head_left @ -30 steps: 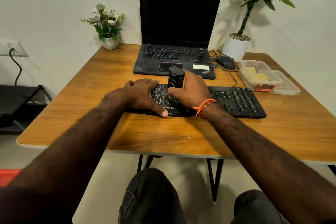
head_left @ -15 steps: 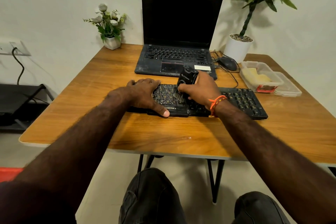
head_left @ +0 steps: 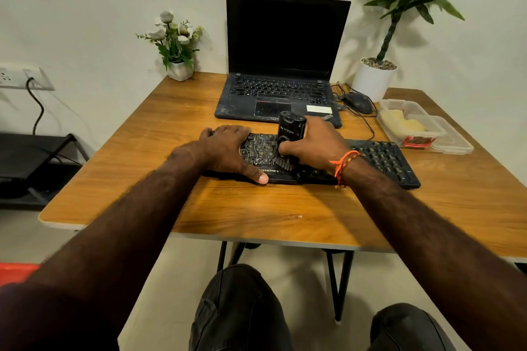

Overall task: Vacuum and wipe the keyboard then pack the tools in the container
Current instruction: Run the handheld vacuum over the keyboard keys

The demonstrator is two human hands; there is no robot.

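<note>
A black keyboard [head_left: 382, 159] lies across the middle of the wooden table [head_left: 285, 208]. My right hand [head_left: 316, 145] grips a small black handheld vacuum [head_left: 291, 131], held nearly upright with its brush end down on the keys left of centre. My left hand [head_left: 228, 151] rests flat on the keyboard's left end, thumb along its front edge. A clear plastic container [head_left: 410, 125] holding a yellow cloth [head_left: 402, 122] sits at the right, its lid [head_left: 453, 139] beside it.
An open black laptop [head_left: 282, 65] stands behind the keyboard. A mouse [head_left: 358, 102] with its cable lies right of it. A flower pot [head_left: 179, 68] is at back left, a tall potted plant [head_left: 373, 80] at back right. My knees show below the table edge.
The vacuum went from upright to tilted right and back to nearly upright, its brush staying on the keys left of centre. My left hand has stayed put.
</note>
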